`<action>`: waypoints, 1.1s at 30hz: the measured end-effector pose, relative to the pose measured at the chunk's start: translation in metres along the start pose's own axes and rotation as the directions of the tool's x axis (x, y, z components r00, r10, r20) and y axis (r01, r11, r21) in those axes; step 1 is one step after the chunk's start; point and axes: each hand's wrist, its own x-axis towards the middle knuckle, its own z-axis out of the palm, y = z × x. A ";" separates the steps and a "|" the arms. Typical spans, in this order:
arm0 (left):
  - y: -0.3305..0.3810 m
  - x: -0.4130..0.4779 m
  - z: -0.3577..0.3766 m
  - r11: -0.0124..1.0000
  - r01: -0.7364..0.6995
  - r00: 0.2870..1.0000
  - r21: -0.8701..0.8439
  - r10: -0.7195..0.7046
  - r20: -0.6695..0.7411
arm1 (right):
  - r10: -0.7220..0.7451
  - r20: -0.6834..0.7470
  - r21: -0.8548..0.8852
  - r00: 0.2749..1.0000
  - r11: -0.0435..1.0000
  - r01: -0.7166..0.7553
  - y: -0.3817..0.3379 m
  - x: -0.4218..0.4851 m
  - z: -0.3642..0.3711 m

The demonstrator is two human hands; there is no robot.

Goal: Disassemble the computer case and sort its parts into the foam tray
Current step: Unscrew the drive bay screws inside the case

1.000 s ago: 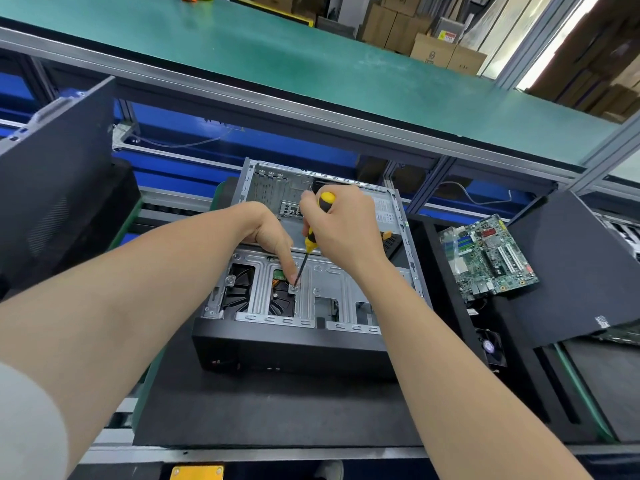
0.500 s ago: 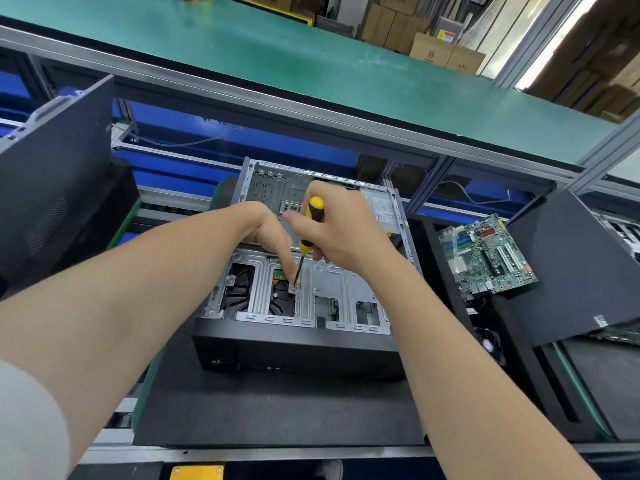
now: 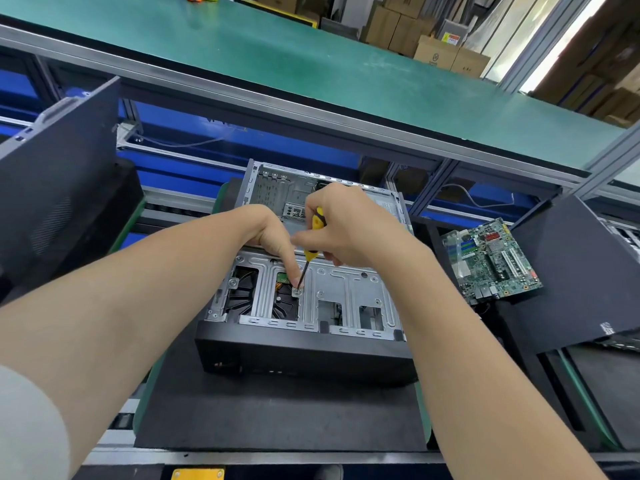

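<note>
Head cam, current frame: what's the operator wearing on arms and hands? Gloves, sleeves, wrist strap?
No gloves: left hand and right hand are bare, no ring, watch or wrist strap visible. Both forearms are uncovered. Only clothing in view: a light grey sleeve on the left upper arm, bottom-left corner. No sleeve shows on the right arm.

You're working in bright, even light; daylight blows out the opening (image 3: 557, 46) at upper right. Your wide lens bends the bench rail (image 3: 311, 113), and the frame's lower corners look slightly soft, perhaps.
</note>
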 end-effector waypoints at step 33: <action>0.002 -0.004 0.005 0.993 -0.117 0.993 -0.006 0.117 0.001 | 0.123 -0.301 -0.124 0.945 0.978 -0.167 -0.010 0.009 0.023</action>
